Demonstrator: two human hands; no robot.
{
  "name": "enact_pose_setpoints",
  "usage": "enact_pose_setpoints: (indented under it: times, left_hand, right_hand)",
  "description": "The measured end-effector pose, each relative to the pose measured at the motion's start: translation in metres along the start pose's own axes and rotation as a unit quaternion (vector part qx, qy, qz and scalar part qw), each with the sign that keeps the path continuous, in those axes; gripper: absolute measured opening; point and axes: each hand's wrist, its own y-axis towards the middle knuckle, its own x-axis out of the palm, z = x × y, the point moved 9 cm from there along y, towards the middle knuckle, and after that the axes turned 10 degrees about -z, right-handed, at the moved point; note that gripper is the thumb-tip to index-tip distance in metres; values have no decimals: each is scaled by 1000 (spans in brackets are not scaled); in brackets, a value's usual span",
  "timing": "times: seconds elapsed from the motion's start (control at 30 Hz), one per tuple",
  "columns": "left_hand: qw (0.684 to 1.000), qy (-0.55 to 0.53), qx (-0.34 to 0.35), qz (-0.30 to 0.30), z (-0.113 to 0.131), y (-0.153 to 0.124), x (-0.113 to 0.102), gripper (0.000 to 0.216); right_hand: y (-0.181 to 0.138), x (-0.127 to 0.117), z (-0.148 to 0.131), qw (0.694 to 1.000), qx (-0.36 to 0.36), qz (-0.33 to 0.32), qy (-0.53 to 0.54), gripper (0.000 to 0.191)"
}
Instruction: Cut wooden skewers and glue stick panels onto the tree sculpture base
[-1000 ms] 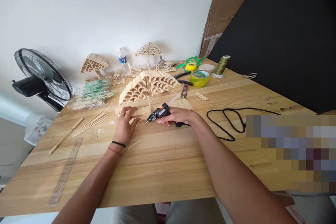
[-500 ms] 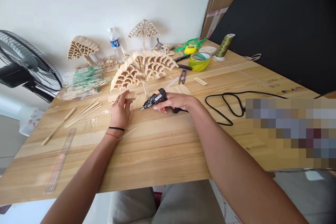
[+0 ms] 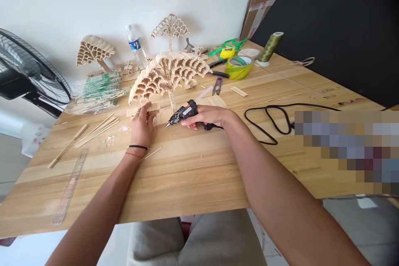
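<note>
My right hand (image 3: 204, 117) grips a black hot glue gun (image 3: 186, 111), its metal nozzle pointing left and down just above the table. Left of the nozzle, my left hand (image 3: 142, 126) has its fingers closed around a small wooden-stick piece (image 3: 152, 112), partly hidden by the fingers. Behind both hands stands a tree-like model (image 3: 171, 77) of pale bamboo sticks, with a wide layered canopy and a thin trunk. Flat stick panels (image 3: 213, 100) lie about its foot.
A fan (image 3: 28, 66) is at the left. Loose sticks (image 3: 98, 131) and a clear ruler (image 3: 70, 187) lie left of my hands. Behind are a water bottle (image 3: 136, 48), yellow tape (image 3: 239, 67), purple snips (image 3: 217, 86) and a thread spool (image 3: 271, 48). The black cord (image 3: 271, 110) loops right.
The view has tilted slightly, so everything sits a little higher. Both hands keep their hold, and the glue gun's nozzle stays close to my left hand.
</note>
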Motion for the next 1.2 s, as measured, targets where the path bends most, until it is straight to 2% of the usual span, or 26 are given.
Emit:
enact_pose_setpoints:
  times: [0.27, 1.2]
  left_hand:
    - [1000, 4, -5, -17, -1, 2, 4, 37]
    - [999, 16, 22, -23, 2, 4, 0, 36]
  right_hand:
    - [-1, 1, -2, 1000, -6, 2, 3, 43]
    - [-1, -3, 3, 1000, 16, 22, 7, 39]
